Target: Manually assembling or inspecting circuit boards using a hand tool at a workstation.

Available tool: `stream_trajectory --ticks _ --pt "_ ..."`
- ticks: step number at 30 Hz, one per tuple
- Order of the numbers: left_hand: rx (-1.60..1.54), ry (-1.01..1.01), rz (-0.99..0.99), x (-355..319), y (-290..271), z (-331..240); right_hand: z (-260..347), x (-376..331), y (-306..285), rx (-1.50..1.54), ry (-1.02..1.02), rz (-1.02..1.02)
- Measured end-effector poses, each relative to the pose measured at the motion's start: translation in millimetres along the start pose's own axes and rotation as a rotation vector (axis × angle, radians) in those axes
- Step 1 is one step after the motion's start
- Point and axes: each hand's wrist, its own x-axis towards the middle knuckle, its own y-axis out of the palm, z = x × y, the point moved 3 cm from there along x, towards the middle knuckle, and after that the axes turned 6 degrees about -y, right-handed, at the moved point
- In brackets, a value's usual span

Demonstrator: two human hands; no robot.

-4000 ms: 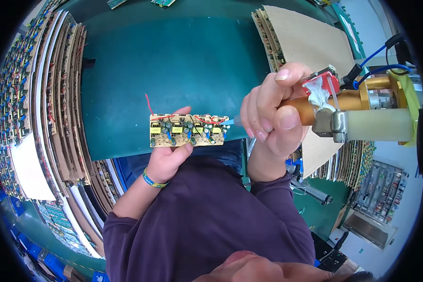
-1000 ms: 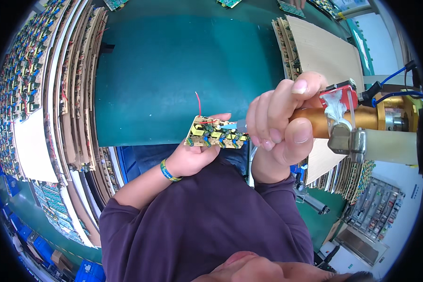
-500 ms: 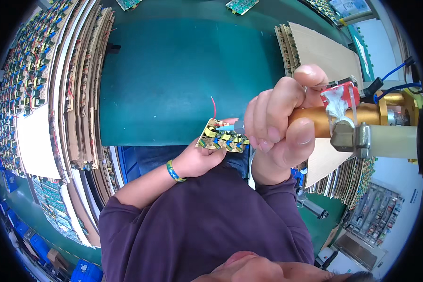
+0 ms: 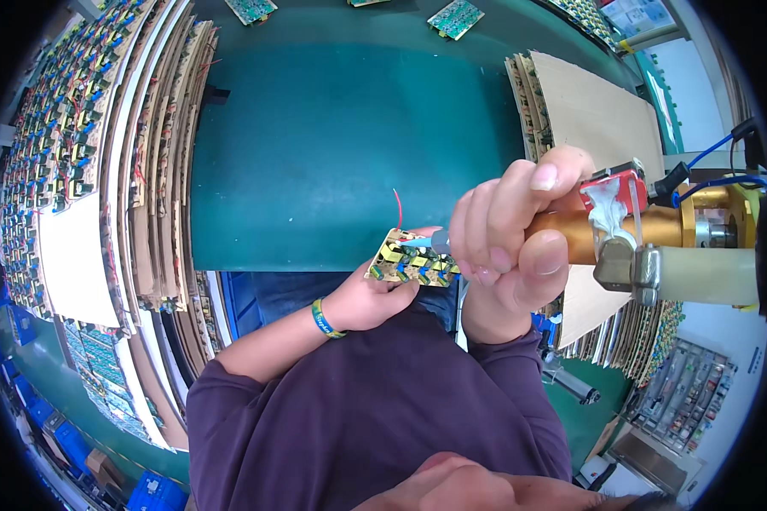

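My left hand (image 4: 368, 300) is closed on the near left edge of a small circuit board (image 4: 398, 273), fingertips showing behind it. The board carries yellow, green and blue parts, and a thin red wire (image 4: 398, 209) stands up from its far left corner. My right hand (image 4: 504, 243) wraps round a gold cylindrical dispensing gun (image 4: 656, 223). Its tapered light-blue nozzle (image 4: 418, 242) points left, with the tip at the board's upper left part; whether it touches cannot be told. My right index finger is bent by the red switch (image 4: 609, 194) on top of the gun.
Stacks of boards layered with cardboard (image 4: 158, 170) stand at the left; more lie under cardboard (image 4: 601, 111) at the right. Green circuit boards (image 4: 456, 19) lie at the far edge of the green mat (image 4: 341, 145). Blue cables (image 4: 712, 189) run from the gun's right end.
The whole view has shifted slightly, so the board and hands appear a little lower and further right. My right index finger has come down closer to the red switch.
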Motion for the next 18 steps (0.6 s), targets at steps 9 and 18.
stream_trajectory --ticks 9,18 --pt "-0.037 -0.001 -0.011 -0.8 -2.1 1.6 0.6 5.5 -1.6 -0.043 0.010 0.036" --pt "-0.093 -0.100 -0.055 2.4 -8.9 -1.3 -0.5 7.3 -7.1 -0.033 -0.001 0.034"
